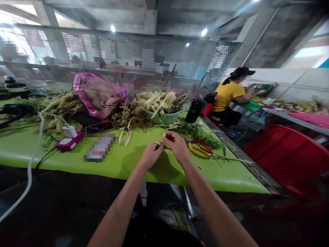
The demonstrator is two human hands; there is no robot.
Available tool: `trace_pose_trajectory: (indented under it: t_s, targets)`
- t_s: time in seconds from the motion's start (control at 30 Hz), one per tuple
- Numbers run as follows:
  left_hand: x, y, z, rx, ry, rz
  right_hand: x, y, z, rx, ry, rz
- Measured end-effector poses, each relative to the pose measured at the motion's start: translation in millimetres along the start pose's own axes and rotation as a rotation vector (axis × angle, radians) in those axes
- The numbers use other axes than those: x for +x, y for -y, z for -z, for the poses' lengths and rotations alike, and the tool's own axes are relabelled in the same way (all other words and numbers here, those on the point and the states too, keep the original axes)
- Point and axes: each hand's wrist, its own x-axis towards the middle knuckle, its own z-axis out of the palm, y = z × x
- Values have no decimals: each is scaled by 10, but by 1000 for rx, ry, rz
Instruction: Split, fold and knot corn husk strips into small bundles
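Evidently, the left hand (153, 153) and the right hand (176, 144) are pinching a small pale strip (164, 136) between their fingertips, over the green tabletop (226, 176) — the fingers are covering most of it, so its full shape is escaping me. Just right of the fingers, scissors (200, 156) are lying with their blades partly hidden, while beyond the fingertips a green basket (164, 119) is holding dry husks (164, 100) — its far rim is hiding behind them.

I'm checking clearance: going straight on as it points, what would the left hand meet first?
Probably the right hand, just ahead of the left hand; depth between them is hard to judge.
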Motion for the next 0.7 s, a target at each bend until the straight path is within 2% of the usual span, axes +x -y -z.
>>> trace_pose_trajectory:
  t_s: [0.07,0.13,0.27,0.43,0.57,0.7]
  targets:
    - [25,46,-12,-38,-37,34,27,108,97,-151,54,166]
    - [42,92,-22,-115,-56,63,41,222,175,-304,165,313]
    - [42,153,-43,-221,-47,60,42,365,191,-469,325,374]
    - [31,130,-72,-285,-46,75,65,391,88,-530,318,386]
    - [33,46,-65,-473,-65,113,77,338,28,-440,270,424]
    - [17,-13,-35,-543,-63,190,55,295,-5,-413,212,421]
